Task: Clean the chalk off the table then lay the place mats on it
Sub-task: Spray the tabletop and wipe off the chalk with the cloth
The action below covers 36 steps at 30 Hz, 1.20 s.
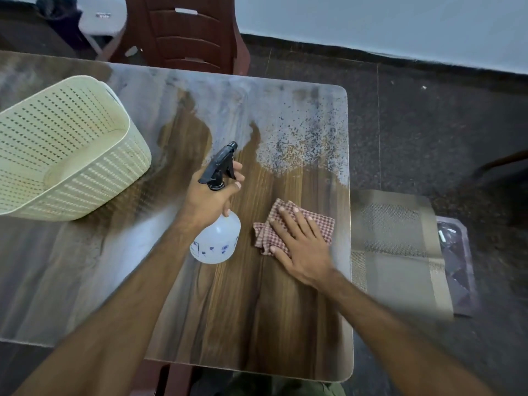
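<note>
From the head view, the cleaning looks roughly half done: a broad dark band of bare wood grain runs down the middle of the surface (257, 310) from the near edge up past the hands, while pale chalk (300, 110) covers the far strip and the far right corner, where it is speckled with wet spray droplets, and a greyish film lies over the left part near the basket (65, 150). The left hand (211, 201) has its grip curled round the neck of the spray bottle (217, 238), index finger forward by the trigger, nozzle aimed at the far chalk. The right hand (300, 247) lies flat with straight, spread fingers pressing the checked cloth (288, 224) onto clean wood close to the right edge; it pins the cloth rather than clutching it. The place mats (397, 252) are not laid yet: they sit stacked off the surface, just beside its right edge, on something low that I cannot identify. Left to do, I judge: wipe the far band, the right corner and the left side, then bring the mats over. For room, the cloth has open wood ahead and behind, but the rounded right edge is near the hand, and the basket takes up the left far part, so it may need shifting. A brown chair (188, 32) stands beyond the far edge.
</note>
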Each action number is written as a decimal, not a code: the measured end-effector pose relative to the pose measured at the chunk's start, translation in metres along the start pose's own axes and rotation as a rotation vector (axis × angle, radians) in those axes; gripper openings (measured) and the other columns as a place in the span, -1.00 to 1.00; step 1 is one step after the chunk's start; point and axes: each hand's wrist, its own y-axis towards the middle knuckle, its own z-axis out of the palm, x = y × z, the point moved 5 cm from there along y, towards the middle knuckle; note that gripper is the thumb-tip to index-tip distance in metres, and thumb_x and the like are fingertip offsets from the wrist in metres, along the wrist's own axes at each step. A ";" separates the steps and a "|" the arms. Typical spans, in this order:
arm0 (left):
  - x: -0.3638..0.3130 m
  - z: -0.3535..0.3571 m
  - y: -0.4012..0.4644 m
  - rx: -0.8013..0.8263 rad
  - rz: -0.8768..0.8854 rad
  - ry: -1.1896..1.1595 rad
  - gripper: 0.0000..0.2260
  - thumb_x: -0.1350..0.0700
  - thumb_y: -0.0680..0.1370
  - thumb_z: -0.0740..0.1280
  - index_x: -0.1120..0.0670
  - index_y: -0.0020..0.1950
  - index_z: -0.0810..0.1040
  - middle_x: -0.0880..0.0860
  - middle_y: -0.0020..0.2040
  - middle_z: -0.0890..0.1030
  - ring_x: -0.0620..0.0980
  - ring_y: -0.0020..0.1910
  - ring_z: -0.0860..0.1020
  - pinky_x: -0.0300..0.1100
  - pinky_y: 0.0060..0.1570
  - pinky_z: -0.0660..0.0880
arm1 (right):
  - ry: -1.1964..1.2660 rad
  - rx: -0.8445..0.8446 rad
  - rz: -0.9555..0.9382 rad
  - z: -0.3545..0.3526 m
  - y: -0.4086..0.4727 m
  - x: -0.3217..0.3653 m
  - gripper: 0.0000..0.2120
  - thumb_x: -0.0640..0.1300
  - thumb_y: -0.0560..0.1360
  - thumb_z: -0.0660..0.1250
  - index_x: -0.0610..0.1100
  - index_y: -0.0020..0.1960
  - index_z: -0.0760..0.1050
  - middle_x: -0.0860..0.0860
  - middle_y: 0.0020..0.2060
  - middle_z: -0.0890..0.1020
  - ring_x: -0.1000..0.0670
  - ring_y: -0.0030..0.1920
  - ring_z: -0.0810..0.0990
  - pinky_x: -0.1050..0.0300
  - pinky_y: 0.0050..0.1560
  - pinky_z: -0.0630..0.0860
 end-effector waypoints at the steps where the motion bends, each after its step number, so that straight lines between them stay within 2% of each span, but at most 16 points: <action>1: -0.001 -0.001 0.005 0.000 0.003 -0.007 -0.80 0.41 0.53 0.33 0.22 0.11 0.55 0.20 -0.03 0.63 0.04 -0.63 0.37 -0.01 -0.32 0.51 | -0.004 -0.005 0.033 -0.002 -0.001 -0.013 -0.39 0.31 0.63 -0.10 0.10 0.61 -0.01 0.02 0.61 -0.04 -0.09 0.60 -0.13 -0.16 0.56 -0.07; 3: -0.002 -0.001 0.014 0.000 0.007 -0.009 -0.80 0.39 0.53 0.34 0.20 0.12 0.55 0.25 0.02 0.62 -0.01 -0.65 0.36 0.09 -0.26 0.50 | -0.014 -0.016 0.142 -0.014 0.018 -0.050 -0.37 0.34 0.61 -0.17 0.12 0.61 -0.08 0.00 0.60 -0.11 -0.09 0.59 -0.17 -0.17 0.56 -0.14; 5: -0.001 -0.001 0.022 -0.010 0.017 -0.008 -0.80 0.40 0.53 0.34 0.19 0.11 0.55 0.26 0.02 0.61 -0.04 -0.64 0.38 -0.03 -0.38 0.48 | -0.018 -0.032 0.265 -0.031 0.053 -0.087 -0.33 0.36 0.58 -0.23 0.10 0.61 -0.10 -0.03 0.60 -0.14 -0.12 0.59 -0.19 -0.17 0.55 -0.21; 7: 0.000 -0.001 0.029 -0.028 0.007 -0.014 -0.80 0.41 0.53 0.33 0.19 0.10 0.55 0.22 -0.01 0.62 -0.07 -0.64 0.38 -0.17 -0.51 0.43 | -0.006 -0.049 0.347 -0.048 0.093 -0.117 -0.32 0.35 0.59 -0.21 0.07 0.62 -0.08 -0.05 0.61 -0.12 -0.13 0.59 -0.17 -0.16 0.56 -0.21; 10: -0.002 0.000 0.046 -0.047 -0.002 -0.010 -0.79 0.42 0.53 0.32 0.16 0.06 0.56 0.10 -0.07 0.63 -0.02 -0.65 0.35 -0.23 -0.56 0.40 | 0.021 -0.075 0.371 -0.065 0.149 -0.125 -0.34 0.31 0.62 -0.15 0.03 0.62 -0.02 -0.07 0.61 -0.08 -0.17 0.59 -0.14 -0.22 0.56 -0.15; 12: -0.006 0.000 0.058 -0.064 0.000 0.006 -0.80 0.41 0.53 0.32 0.16 0.07 0.56 0.07 -0.07 0.63 -0.03 -0.66 0.36 -0.20 -0.52 0.41 | -0.003 -0.045 0.294 -0.064 0.168 -0.100 -0.34 0.32 0.61 -0.19 0.02 0.62 -0.06 -0.10 0.60 -0.11 -0.20 0.59 -0.16 -0.24 0.54 -0.19; 15: -0.016 0.004 0.073 -0.073 0.024 0.028 -0.80 0.41 0.53 0.32 0.17 0.08 0.55 0.05 -0.07 0.64 0.09 -0.62 0.38 -0.06 -0.46 0.45 | -0.017 -0.016 0.051 -0.047 0.154 -0.046 -0.35 0.33 0.61 -0.17 0.06 0.62 -0.05 -0.07 0.60 -0.10 -0.20 0.59 -0.17 -0.24 0.55 -0.15; 17: -0.023 0.005 0.080 -0.084 0.037 0.042 -0.79 0.41 0.53 0.32 0.16 0.08 0.55 0.05 -0.07 0.63 0.02 -0.65 0.36 -0.01 -0.42 0.46 | 0.005 -0.001 -0.082 -0.034 0.120 -0.021 -0.38 0.30 0.63 -0.11 0.06 0.61 0.01 -0.02 0.61 -0.04 -0.17 0.59 -0.13 -0.22 0.56 -0.06; 19: -0.027 0.005 0.087 -0.083 0.041 0.040 -0.79 0.40 0.53 0.32 0.14 0.08 0.54 0.08 -0.06 0.63 -0.04 -0.66 0.35 0.00 -0.41 0.46 | 0.015 0.030 -0.102 -0.028 0.096 -0.029 -0.39 0.30 0.63 -0.13 0.08 0.61 0.00 0.01 0.61 -0.05 -0.14 0.60 -0.14 -0.19 0.56 -0.06; 23: -0.021 0.005 0.097 -0.081 0.032 0.045 -0.79 0.39 0.54 0.32 0.12 0.07 0.55 0.11 -0.03 0.62 -0.03 -0.65 0.37 -0.10 -0.47 0.43 | -0.034 -0.028 0.115 -0.052 0.126 -0.112 -0.33 0.36 0.57 -0.29 0.12 0.61 -0.14 -0.01 0.60 -0.17 -0.13 0.58 -0.20 -0.17 0.56 -0.19; 25: -0.016 0.007 0.102 -0.091 0.016 0.042 -0.80 0.40 0.54 0.32 0.18 0.11 0.55 0.10 -0.05 0.61 -0.03 -0.65 0.36 -0.19 -0.52 0.41 | -0.018 -0.064 0.249 -0.070 0.165 -0.153 -0.32 0.35 0.57 -0.27 0.09 0.61 -0.08 -0.04 0.61 -0.13 -0.13 0.59 -0.18 -0.18 0.56 -0.18; 28: -0.014 0.011 0.108 -0.108 0.005 0.037 -0.79 0.41 0.54 0.31 0.24 0.15 0.53 0.08 -0.06 0.60 -0.04 -0.66 0.34 -0.27 -0.48 0.42 | 0.003 -0.110 0.324 -0.088 0.219 -0.173 -0.35 0.31 0.61 -0.14 0.04 0.62 0.01 -0.07 0.61 -0.06 -0.15 0.60 -0.13 -0.20 0.56 -0.14; 31: -0.017 0.014 0.115 -0.122 0.016 0.049 -0.79 0.41 0.55 0.30 0.23 0.14 0.52 0.08 -0.03 0.61 -0.06 -0.67 0.33 -0.35 -0.39 0.44 | -0.015 -0.072 0.248 -0.085 0.242 -0.141 -0.34 0.32 0.61 -0.18 0.02 0.62 -0.05 -0.10 0.61 -0.09 -0.19 0.59 -0.14 -0.24 0.55 -0.15; 33: -0.019 0.016 0.119 -0.121 0.019 0.076 -0.79 0.38 0.55 0.31 0.18 0.14 0.54 0.06 -0.02 0.62 -0.05 -0.66 0.34 -0.28 -0.39 0.46 | -0.032 -0.031 0.104 -0.073 0.230 -0.103 -0.32 0.34 0.59 -0.25 0.05 0.62 -0.08 -0.10 0.61 -0.10 -0.19 0.59 -0.16 -0.25 0.55 -0.13; 36: -0.021 0.015 0.125 -0.133 0.024 0.095 -0.78 0.36 0.55 0.32 0.11 0.12 0.55 0.04 0.00 0.64 -0.03 -0.66 0.35 -0.22 -0.39 0.48 | -0.017 -0.001 -0.086 -0.053 0.179 -0.060 -0.35 0.33 0.61 -0.19 0.07 0.61 0.00 -0.04 0.60 -0.02 -0.16 0.59 -0.12 -0.22 0.56 -0.05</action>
